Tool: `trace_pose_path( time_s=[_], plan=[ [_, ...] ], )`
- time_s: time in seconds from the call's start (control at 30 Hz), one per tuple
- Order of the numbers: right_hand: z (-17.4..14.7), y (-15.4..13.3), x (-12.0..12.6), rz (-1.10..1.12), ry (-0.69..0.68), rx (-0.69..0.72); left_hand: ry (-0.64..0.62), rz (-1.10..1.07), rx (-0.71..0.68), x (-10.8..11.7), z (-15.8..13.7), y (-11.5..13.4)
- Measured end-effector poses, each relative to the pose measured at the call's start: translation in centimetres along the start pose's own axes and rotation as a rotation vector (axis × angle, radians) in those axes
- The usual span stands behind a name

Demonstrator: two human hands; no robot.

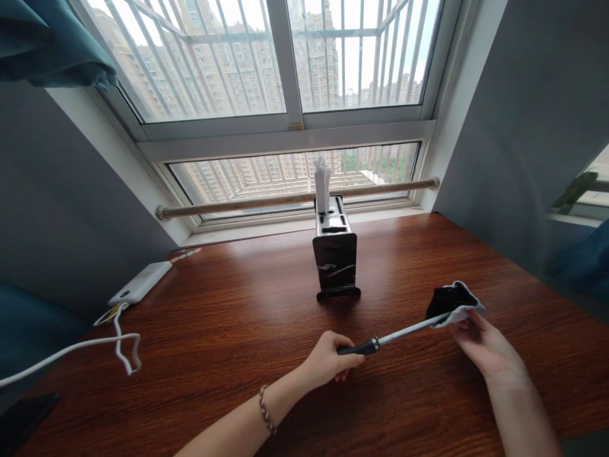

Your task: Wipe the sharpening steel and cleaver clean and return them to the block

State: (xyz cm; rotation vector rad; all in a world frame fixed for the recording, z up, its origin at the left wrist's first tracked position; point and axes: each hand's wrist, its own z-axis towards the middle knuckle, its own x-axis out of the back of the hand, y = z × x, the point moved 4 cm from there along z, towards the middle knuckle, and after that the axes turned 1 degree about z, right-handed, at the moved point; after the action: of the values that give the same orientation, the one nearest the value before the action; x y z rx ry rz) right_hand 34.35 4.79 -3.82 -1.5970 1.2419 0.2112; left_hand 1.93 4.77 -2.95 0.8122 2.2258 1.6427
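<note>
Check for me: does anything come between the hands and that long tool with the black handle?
Only at one end: a white cloth or tissue lies between the right hand and the tool's black head. Nothing visible separates the left hand from the handle.

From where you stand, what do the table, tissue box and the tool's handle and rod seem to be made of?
Table: wood or wood-look laminate, glossy, from its dark grain and sheen. Tissue box: perhaps plastic or lacquered board, shiny black with pale streaks. Handle: probably plastic or rubber, black, fairly dull. Rod: likely metal, pale and smooth.
</note>
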Motion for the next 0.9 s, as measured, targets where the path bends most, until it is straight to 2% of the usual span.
trace_pose_path(
  time_s=[0.07, 0.1, 0.23, 0.37, 0.47, 0.67, 0.9],
  plan=[
    [-0.2, 0.2, 0.2, 0.139, 0.114, -0.123, 0.015, -0.022, -0.001, 0.1, 0.0, -0.1],
    [-0.3, 0.1, 0.1, 0.191, 0.134, -0.141, 0.022, -0.031, 0.000, 0.1, -0.1, -0.1],
    [-1.0, -1.0, -0.9, 0.275, 0.058, -0.028, 0.049, -0.072, 0.000, 0.4, -0.2, 0.2],
    [-2.5, -1.2, -2.1, 0.216, 0.035, 0.042, 0.088, -0.157, -0.054, 0.7, -0.4, 0.9],
    [-3.5, 0.2, -2.7, 0.109, 0.042, -0.009, 0.120, -0.195, -0.078, 0.8, -0.5, 1.1],
    [-5.0, 4.2, -4.6, -0.054, -0.146, -0.117, 0.095, -0.179, -0.071, 0.8, -0.4, 0.4],
    [-6.3, 6.5, -5.5, -0.132, -0.299, -0.190, 0.079, -0.148, -0.082, 0.6, -0.4, 0.2]
  ],
)
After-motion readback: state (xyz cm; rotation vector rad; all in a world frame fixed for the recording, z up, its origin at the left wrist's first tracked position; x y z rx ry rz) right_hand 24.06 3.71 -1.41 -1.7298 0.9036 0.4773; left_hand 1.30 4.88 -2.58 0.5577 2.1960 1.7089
